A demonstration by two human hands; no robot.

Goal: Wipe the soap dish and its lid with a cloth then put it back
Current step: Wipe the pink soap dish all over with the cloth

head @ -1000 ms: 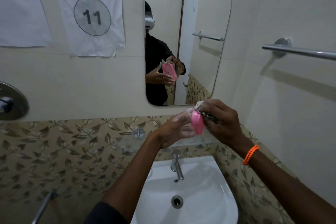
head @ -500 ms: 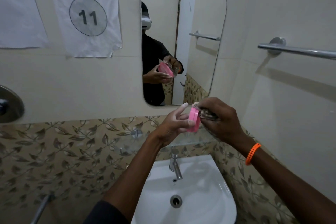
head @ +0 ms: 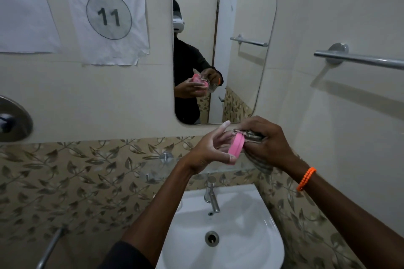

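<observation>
A pink soap dish piece (head: 236, 146) is held edge-on above the sink, just below the mirror. My left hand (head: 209, 150) grips it from the left, thumb under its lower edge and fingers behind it, the index finger sticking up. My right hand (head: 265, 141) clutches a grey striped cloth (head: 254, 137) and presses it against the dish's right side; a tail of the cloth hangs below my palm. Whether this piece is the dish or its lid I cannot tell. The mirror reflection shows both hands on the pink piece.
A white basin (head: 251, 244) with a chrome tap (head: 212, 200) sits directly below my hands. A glass shelf (head: 157, 172) runs along the leaf-patterned tiles. A mirror (head: 240, 28) hangs ahead, a towel bar (head: 360, 59) on the right wall, paper signs at upper left.
The pink piece has tilted slightly and dropped a little in my hands. My right hand has shifted the cloth along its right side. My left index finger now points up.
</observation>
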